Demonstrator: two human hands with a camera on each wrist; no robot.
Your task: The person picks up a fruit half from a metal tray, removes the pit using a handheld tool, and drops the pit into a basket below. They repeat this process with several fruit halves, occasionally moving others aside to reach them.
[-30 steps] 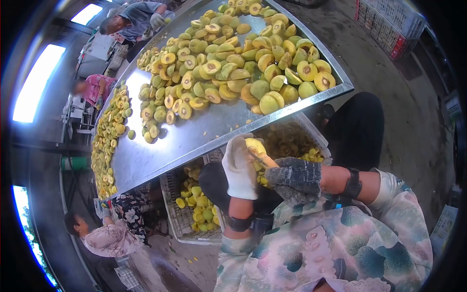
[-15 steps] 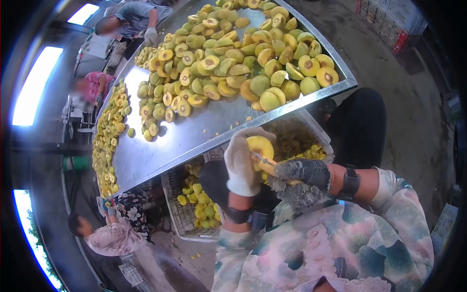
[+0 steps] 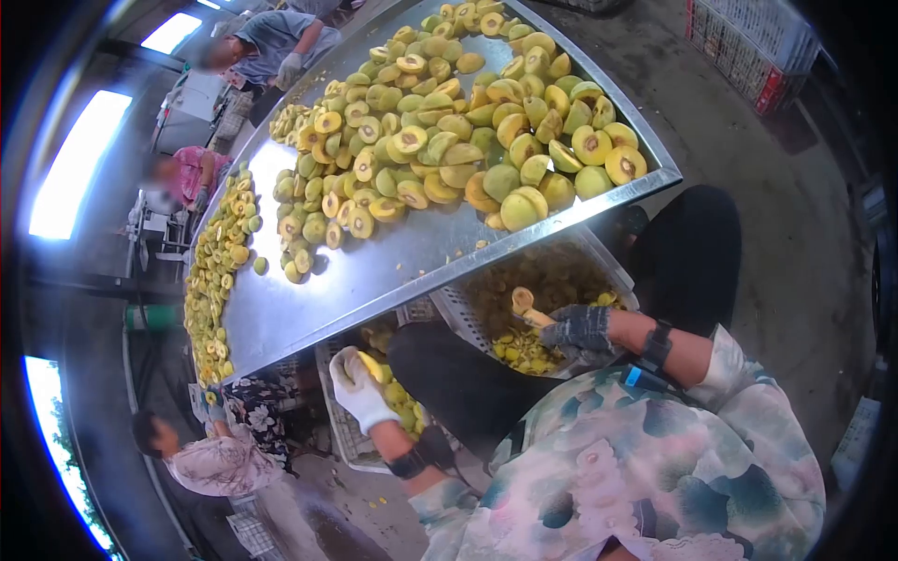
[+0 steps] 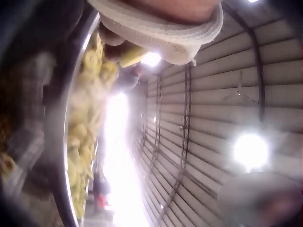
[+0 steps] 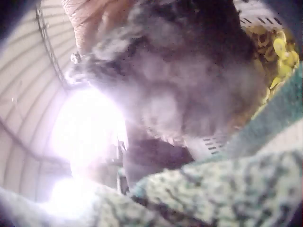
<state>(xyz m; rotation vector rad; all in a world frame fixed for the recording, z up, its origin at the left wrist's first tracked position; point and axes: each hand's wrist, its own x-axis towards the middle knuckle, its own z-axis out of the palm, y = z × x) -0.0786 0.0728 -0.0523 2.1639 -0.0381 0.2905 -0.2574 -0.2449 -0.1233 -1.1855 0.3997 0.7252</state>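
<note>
In the head view the left hand (image 3: pixel 363 391), in a white glove, holds a yellow fruit half (image 3: pixel 372 366) over the left crate (image 3: pixel 346 451). The right hand (image 3: pixel 584 331), in a dark grey glove, grips a tool by its light handle (image 3: pixel 538 319); a small brownish piece (image 3: pixel 522 299) is at the tool's end, above the right crate (image 3: pixel 617 278). Part of the white glove (image 4: pixel 158 35) and a yellow piece (image 4: pixel 132 57) show in the left wrist view. The grey glove (image 5: pixel 184 80) fills much of the right wrist view, blurred, its fingertips hidden.
A metal table (image 3: pixel 374 280) heaped with halved fruit (image 3: pixel 435 122) spans the area beyond the hands. Three other people sit or stand along its far left side. Stacked crates (image 3: pixel 748 47) stand at the upper right. The wearer's dark-trousered knees flank the right crate.
The hands have parted. The left hand has moved left and down with the fruit half to the left crate; the right hand stays near its place, the tool now clear of the fruit half.
</note>
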